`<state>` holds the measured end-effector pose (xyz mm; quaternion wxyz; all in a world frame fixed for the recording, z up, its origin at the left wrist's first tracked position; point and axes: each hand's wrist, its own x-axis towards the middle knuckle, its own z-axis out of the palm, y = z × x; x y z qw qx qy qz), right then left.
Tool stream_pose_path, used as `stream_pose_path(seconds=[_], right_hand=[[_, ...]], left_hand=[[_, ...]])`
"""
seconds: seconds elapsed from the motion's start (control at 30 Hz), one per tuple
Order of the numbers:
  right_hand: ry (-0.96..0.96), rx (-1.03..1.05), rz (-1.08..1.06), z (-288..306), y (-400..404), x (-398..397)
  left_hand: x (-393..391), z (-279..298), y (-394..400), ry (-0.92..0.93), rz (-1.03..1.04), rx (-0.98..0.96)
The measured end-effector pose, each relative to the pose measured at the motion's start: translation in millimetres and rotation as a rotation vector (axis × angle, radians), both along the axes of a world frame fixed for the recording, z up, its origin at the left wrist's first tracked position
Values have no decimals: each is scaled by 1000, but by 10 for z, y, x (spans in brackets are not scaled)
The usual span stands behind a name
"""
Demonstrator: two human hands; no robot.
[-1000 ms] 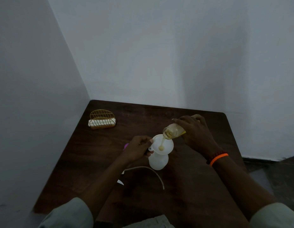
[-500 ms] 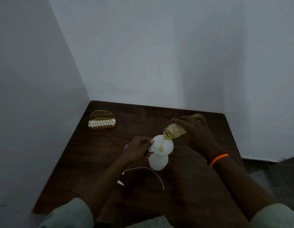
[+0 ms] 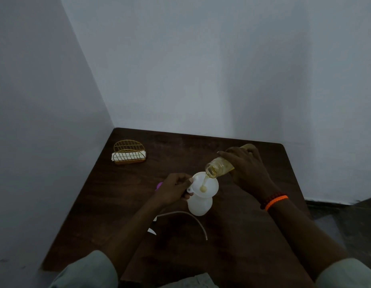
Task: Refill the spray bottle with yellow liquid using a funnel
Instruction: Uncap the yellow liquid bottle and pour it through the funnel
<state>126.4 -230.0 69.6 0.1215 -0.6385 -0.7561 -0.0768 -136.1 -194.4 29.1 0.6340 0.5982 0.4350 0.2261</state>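
I see a dark wooden table [image 3: 232, 246] set into a corner. On it stand a white spray bottle [image 3: 199, 205], a gold wire holder [image 3: 129, 152] far left, a curved white tube [image 3: 191, 218], and perhaps a purple cap [image 3: 159, 185].

Bare table [image 3: 232, 256] near the front edge and along the far side. Wire holder [image 3: 129, 152] blocks the far-left corner. Curved tube [image 3: 186, 217] lies before the spray bottle [image 3: 200, 204]. Walls close 2 sides.

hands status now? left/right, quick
Left hand: pinching the funnel by its tab.
Right hand: gripping the tilted bottle of yellow liquid, pouring.
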Motion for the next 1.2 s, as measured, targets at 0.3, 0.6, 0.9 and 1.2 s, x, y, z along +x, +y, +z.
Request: stream_pose_path(seconds=[0.3, 0.6, 0.9, 1.2], right_hand=[[-17, -11, -3, 9, 8, -11], [0, 45, 26, 21, 6, -53], [-29, 3, 21, 8, 42, -67], [-63, -9, 4, 36, 46, -77]], left_hand=[[1, -1, 5, 3, -4, -7], [-5, -22, 17, 29, -5, 13], [-4, 1, 19, 32, -9, 23], [-19, -3, 16, 37, -14, 38]])
